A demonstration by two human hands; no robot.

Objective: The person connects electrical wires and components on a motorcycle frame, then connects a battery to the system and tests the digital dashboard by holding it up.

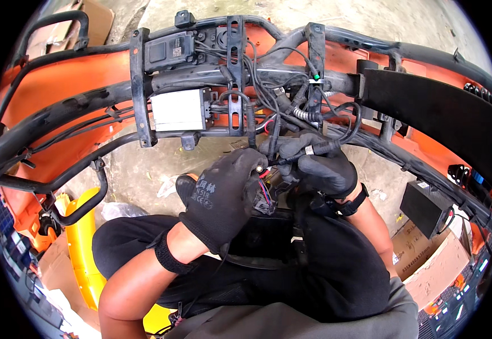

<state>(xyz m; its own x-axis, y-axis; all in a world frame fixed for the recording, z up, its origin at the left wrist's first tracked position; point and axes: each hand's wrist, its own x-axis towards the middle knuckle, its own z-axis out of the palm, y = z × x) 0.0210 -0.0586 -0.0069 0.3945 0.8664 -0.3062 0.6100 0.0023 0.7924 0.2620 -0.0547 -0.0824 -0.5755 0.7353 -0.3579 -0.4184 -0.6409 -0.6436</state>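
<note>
- One silver controller box (pixel 177 111) is seated on the tubular frame (pixel 99 98), cables (pixel 219 106) apparently plugged in, so that bit's probably done.
- Black cable connector (pixel 324 148) is gripped in the right hand (pixel 326 171), frame's near side; thin lead (pixel 278 162) seemingly pinched by the left hand (pixel 219 183).
- Coloured wires (pixel 264 190) are left dangling, so hookup's likely unfinished.

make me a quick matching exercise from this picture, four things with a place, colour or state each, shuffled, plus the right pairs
Things
1. right hand
2. yellow panel
3. curved black panel
4. small cable tip

Descriptions
a. upper right of the picture
b. green
c. holding a black cable
d. lower left of the picture

Pairs: 1-c, 2-d, 3-a, 4-b
</note>
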